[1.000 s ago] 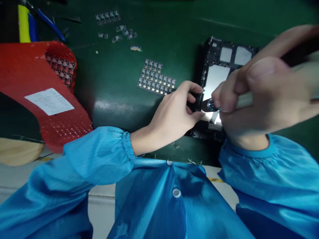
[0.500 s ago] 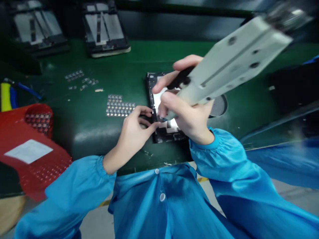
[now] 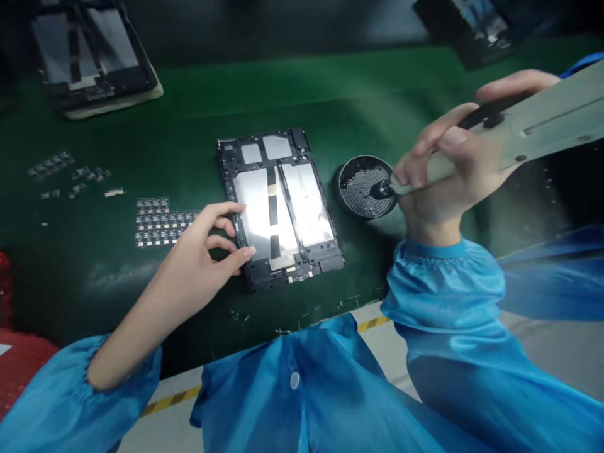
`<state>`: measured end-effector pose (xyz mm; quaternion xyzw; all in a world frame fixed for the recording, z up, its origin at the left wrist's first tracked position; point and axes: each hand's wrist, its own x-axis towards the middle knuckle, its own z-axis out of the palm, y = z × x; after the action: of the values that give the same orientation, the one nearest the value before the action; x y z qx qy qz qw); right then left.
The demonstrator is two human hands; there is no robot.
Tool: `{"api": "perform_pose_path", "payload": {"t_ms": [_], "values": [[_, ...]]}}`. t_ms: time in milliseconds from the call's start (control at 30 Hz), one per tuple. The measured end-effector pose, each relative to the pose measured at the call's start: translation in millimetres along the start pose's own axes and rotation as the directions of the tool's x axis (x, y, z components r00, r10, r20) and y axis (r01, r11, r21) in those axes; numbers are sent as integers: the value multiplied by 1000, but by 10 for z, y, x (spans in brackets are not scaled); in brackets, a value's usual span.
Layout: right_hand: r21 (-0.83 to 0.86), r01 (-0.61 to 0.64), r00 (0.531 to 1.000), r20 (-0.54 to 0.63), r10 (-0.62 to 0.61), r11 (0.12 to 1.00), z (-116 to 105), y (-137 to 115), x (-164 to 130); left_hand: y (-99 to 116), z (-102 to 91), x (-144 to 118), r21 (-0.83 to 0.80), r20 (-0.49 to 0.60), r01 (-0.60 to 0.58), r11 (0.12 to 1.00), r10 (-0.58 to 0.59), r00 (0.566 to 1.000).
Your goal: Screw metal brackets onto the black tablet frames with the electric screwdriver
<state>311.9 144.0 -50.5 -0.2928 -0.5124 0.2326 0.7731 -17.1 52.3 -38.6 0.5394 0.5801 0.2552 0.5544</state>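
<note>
An opened tablet lies on the green bench, its silvery battery panels and black frame facing up. At its left edge rests my left hand, fingers apart, with thumb and index fingertips touching the edge. My right hand is wrapped round a pale electric screwdriver, tilted with its body rising to the right. The screwdriver's dark bit end reaches over a round black dish with a perforated plate inside, right of the tablet. Whether the bit touches the plate I cannot tell.
Rows of small circuit boards lie left of my left hand. Loose small parts are scattered farther left. Another opened tablet sits at the back left, and a dark device at the back right. Red material lies at lower left.
My right hand has carried the screwdriver from above the tablet rightward to the round dish. The tablet is now uncovered; my left hand stays at its left edge. The view has shifted.
</note>
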Motion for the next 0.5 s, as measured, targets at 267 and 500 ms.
{"api": "perform_pose_path", "payload": {"t_ms": [267,500], "values": [[73,77,996,34,-80,994,27,105,-7,-7,-55,43,-37,-6,7,999,-8,1000],[144,90,996,-27,-87,985,59,151,-5,-100,-45,55,-63,11,-62,996,63,998]]}}
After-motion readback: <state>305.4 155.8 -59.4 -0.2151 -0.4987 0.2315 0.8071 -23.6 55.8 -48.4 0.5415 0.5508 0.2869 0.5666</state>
